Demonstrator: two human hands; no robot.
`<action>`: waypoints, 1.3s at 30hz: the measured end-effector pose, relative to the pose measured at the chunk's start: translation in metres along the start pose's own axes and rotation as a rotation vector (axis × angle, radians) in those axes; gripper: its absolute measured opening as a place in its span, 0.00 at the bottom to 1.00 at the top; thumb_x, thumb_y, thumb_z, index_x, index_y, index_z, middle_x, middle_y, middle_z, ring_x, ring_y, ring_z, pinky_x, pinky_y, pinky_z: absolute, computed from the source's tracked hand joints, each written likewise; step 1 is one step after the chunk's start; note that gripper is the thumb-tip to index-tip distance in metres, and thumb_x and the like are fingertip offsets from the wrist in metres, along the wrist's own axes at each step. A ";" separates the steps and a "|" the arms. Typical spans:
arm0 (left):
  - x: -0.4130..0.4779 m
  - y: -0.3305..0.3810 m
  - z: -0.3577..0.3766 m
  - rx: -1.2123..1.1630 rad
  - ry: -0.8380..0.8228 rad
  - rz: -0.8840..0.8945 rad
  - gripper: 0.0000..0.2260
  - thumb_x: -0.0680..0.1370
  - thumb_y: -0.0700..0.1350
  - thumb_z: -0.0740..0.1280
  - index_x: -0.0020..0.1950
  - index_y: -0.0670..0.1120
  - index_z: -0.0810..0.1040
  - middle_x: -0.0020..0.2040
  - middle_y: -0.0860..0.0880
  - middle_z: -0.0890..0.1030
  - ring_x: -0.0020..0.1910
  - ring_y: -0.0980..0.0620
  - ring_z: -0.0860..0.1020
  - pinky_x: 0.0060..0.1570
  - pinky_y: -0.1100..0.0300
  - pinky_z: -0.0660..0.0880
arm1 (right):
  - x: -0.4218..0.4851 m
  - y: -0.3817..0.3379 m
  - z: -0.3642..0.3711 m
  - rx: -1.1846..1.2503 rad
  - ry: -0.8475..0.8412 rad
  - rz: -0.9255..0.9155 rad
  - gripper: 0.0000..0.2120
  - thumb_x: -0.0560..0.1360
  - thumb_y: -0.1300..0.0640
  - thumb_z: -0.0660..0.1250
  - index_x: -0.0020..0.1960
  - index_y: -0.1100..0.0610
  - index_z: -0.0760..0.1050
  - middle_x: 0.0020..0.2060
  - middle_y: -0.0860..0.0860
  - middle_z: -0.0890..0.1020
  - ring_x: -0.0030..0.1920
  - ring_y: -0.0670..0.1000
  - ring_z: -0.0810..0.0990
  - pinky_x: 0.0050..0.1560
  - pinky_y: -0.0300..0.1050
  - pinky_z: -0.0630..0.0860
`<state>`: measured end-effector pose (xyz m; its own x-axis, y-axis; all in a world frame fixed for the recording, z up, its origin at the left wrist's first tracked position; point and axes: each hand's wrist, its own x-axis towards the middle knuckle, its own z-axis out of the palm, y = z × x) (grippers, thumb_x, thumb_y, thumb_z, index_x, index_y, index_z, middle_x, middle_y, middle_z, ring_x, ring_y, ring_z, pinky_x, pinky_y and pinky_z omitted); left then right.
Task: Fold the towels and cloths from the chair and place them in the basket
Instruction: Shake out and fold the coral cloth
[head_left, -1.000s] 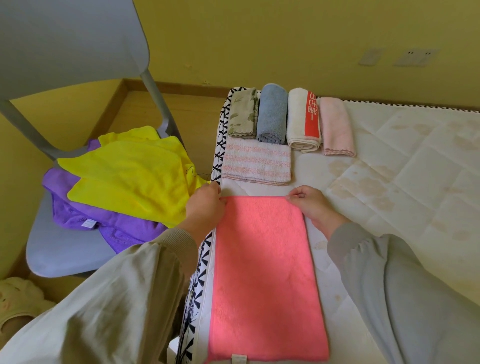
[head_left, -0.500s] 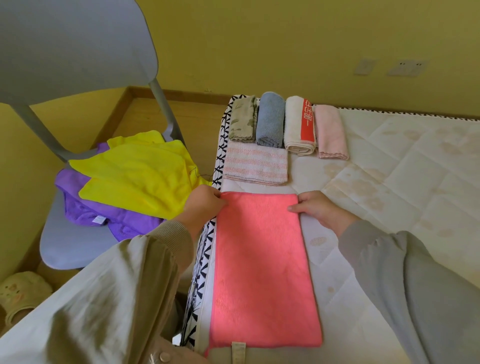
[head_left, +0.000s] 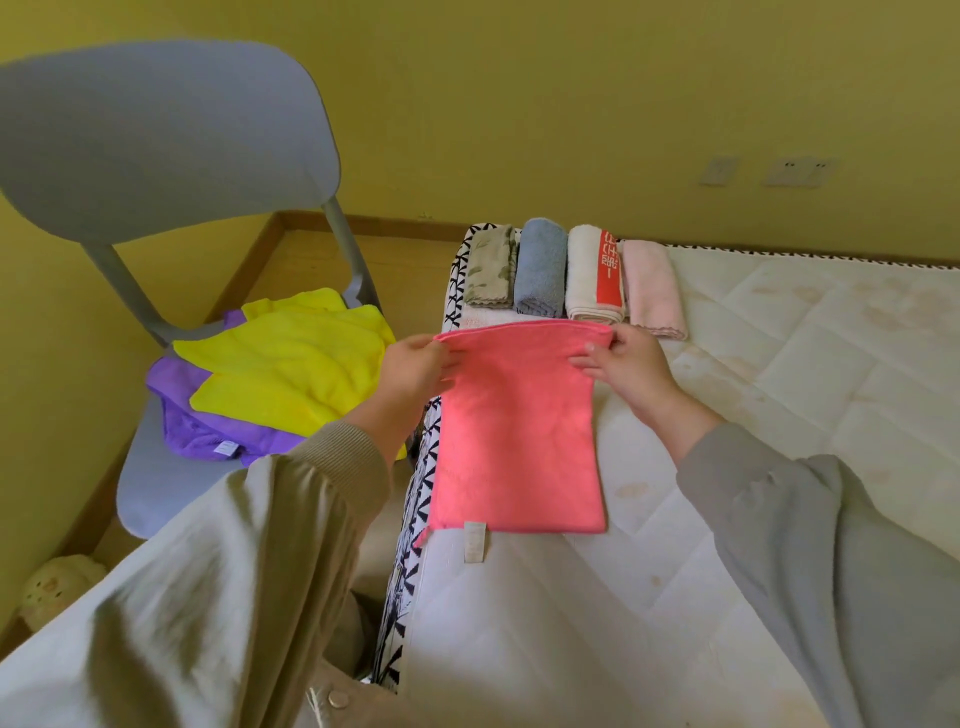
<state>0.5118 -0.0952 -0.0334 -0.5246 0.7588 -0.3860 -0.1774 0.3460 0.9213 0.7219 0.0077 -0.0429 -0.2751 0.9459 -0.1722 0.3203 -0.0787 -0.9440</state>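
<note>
A coral pink towel (head_left: 519, 436) lies lengthwise on the mattress, its far edge lifted off the surface. My left hand (head_left: 413, 371) pinches the far left corner and my right hand (head_left: 621, 361) pinches the far right corner. A white label hangs at the towel's near edge. On the grey chair (head_left: 156, 483) to the left lie a yellow cloth (head_left: 291, 369) over a purple cloth (head_left: 208, 431). No basket is in view.
Several folded towels lie in a row at the mattress's far edge: a leaf-patterned one (head_left: 491, 273), a blue one (head_left: 543, 267), a white one with a red stripe (head_left: 592, 275), a pale pink one (head_left: 652, 288). The quilted mattress (head_left: 779, 374) stretches right. A slipper (head_left: 57, 582) sits on the floor.
Both hands have lifted the pink towel's far edge off the mattress and raised it toward me. It now hides the striped pink cloth that lay behind it.
</note>
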 end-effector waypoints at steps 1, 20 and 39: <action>-0.005 -0.002 -0.002 -0.029 -0.010 -0.025 0.12 0.79 0.38 0.56 0.46 0.44 0.80 0.50 0.43 0.83 0.50 0.47 0.81 0.51 0.54 0.79 | -0.004 0.006 0.000 -0.037 0.007 -0.011 0.09 0.77 0.69 0.62 0.41 0.58 0.70 0.45 0.61 0.80 0.43 0.56 0.82 0.41 0.40 0.80; -0.070 -0.115 -0.022 -0.046 0.047 -0.248 0.13 0.75 0.29 0.63 0.57 0.39 0.69 0.42 0.38 0.77 0.25 0.47 0.80 0.23 0.61 0.76 | -0.108 0.097 0.019 0.302 0.115 0.361 0.09 0.74 0.70 0.64 0.40 0.58 0.74 0.34 0.54 0.78 0.37 0.53 0.74 0.37 0.44 0.69; -0.069 -0.114 -0.035 0.181 -0.079 -0.028 0.27 0.74 0.31 0.62 0.69 0.53 0.68 0.37 0.33 0.81 0.27 0.46 0.80 0.24 0.62 0.73 | -0.120 0.106 0.026 0.103 0.179 0.155 0.14 0.73 0.72 0.62 0.38 0.55 0.77 0.37 0.56 0.78 0.37 0.48 0.73 0.34 0.34 0.67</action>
<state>0.5391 -0.2062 -0.1101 -0.4537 0.7856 -0.4207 -0.0349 0.4560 0.8893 0.7653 -0.1227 -0.1300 -0.0618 0.9599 -0.2735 0.2498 -0.2504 -0.9354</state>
